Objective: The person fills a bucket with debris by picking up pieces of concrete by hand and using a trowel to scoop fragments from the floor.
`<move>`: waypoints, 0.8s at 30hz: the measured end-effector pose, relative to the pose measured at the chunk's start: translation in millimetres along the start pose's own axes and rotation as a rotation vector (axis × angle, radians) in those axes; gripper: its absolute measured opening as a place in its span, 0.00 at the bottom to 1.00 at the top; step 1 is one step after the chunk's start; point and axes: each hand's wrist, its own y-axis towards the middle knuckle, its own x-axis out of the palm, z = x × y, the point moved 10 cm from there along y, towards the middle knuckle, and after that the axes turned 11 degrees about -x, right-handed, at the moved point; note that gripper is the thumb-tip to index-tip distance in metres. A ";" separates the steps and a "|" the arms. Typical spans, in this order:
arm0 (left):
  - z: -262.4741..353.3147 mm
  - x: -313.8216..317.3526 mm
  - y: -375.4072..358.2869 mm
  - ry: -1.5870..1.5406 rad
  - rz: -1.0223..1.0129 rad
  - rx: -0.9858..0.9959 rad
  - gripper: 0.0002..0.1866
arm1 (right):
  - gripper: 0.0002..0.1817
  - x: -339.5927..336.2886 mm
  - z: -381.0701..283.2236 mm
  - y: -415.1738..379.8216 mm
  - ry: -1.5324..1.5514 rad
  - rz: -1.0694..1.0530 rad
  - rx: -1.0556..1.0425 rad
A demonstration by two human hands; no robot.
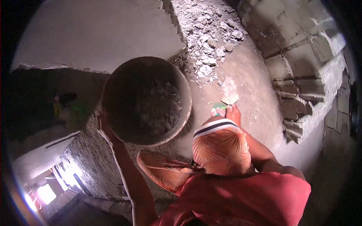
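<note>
Nearest is the person's red shirt (241,194), and just past it the orange patterned trousers (220,152), with a white hem crossed by a dark stripe at one knee. The other leg is folded out to the left.

The left arm reaches along the left side to a large round basin (184,124), where the left hand (105,127) lies against the outer side of the rim. Its fingers are in shadow, so I cannot tell whether they grip or merely rest there. The basin stands to the left of the knees and has grey rubble lumps (166,107) inside, gathered toward its right side.

The right arm runs down past the knee to the right hand (234,113), beside toes in a green sandal (217,107). How its fingers are set cannot be told. Just beyond it is a pale, flat patch (229,92) on the dirt floor (252,71); whether the hand touches it is unclear.

Farther off, a heap of broken rubble (207,41) spreads between a smooth grey surface (102,34) at left and a rough block wall (301,67) at right.
</note>
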 end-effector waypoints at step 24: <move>24.6 55.3 -39.1 0.128 0.128 0.206 0.16 | 0.20 75.4 -103.9 282.3 0.335 -0.095 -0.388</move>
